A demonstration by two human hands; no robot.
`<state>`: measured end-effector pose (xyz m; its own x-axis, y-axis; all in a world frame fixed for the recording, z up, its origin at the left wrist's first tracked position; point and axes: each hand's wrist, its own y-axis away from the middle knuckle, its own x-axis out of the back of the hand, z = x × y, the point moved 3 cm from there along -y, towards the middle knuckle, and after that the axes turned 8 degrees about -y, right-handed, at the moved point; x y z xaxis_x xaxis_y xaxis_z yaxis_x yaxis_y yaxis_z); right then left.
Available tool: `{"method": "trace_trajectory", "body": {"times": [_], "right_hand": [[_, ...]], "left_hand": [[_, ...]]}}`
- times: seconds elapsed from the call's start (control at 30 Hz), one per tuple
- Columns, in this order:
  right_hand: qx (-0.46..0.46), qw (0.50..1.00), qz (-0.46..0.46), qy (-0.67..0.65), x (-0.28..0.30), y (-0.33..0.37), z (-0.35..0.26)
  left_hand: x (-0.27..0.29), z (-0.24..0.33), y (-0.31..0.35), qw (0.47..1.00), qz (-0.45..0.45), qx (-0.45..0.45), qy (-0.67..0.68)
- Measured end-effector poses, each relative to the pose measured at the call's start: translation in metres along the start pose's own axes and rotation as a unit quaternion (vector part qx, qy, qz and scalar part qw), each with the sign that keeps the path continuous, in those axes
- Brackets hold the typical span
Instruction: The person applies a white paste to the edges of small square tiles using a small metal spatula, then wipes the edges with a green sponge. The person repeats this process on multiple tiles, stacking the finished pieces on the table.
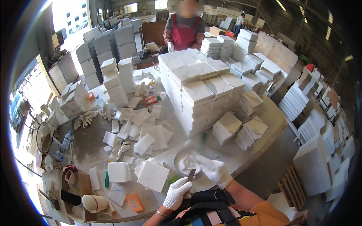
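My left hand (177,194), in a white knit glove, is closed around a small dark flat blade (191,174) that points up and away. My right hand (215,171), also gloved in white, reaches to the right rim of a round bowl (176,165). White powder or paste (186,163) lies in that bowl. The right fingers are smeared, so whether they grip anything is unclear. Square white marble tiles (153,176) lie left of the bowl, beside a small green piece (174,179).
Tall stacks of marble tiles (203,98) stand beyond the bowl, with smaller stacks (227,126) to their right. Broken tile pieces (144,144) cover the table's middle left. An orange box (134,202) and a cream container (94,203) sit near the front. A co-worker in a red apron (184,34) stands across the table.
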<state>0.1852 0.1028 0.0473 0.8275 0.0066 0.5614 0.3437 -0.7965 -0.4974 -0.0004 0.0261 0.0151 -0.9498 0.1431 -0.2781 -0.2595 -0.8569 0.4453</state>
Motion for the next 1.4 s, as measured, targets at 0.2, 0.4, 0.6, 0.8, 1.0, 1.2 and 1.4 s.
{"method": "trace_trajectory", "body": {"times": [0.2, 0.4, 0.6, 0.8, 1.0, 1.2, 1.4], "right_hand": [[-0.085, 0.913, 0.134, -0.376, 0.108, -0.166, -0.056], [0.219, 0.883, -0.081, -0.406, 0.122, -0.372, -0.196], [0.313, 0.848, -0.404, -0.142, 0.031, -0.234, -0.255], [0.148, 0.828, -0.532, 0.098, 0.071, -0.209, -0.129], [0.057, 0.947, 0.172, -0.267, 0.278, -0.278, -0.079], [0.035, 0.971, -0.125, -0.203, 0.132, -0.176, -0.112], [-0.016, 0.968, -0.233, -0.090, -0.009, -0.032, -0.018]], "left_hand": [[-0.002, -0.002, 0.005, 0.999, -0.042, 0.007, -0.013], [-0.003, -0.002, 0.003, 0.998, -0.050, 0.025, 0.004], [-0.020, 0.007, -0.010, 0.998, -0.068, 0.014, 0.000], [0.005, -0.007, 0.010, 1.000, -0.014, 0.004, 0.018], [-0.013, 0.001, -0.002, 0.995, -0.095, 0.016, -0.026], [0.006, -0.006, -0.003, 0.999, -0.033, -0.001, 0.029], [0.011, -0.008, -0.005, 0.996, 0.010, 0.006, 0.088]]}}
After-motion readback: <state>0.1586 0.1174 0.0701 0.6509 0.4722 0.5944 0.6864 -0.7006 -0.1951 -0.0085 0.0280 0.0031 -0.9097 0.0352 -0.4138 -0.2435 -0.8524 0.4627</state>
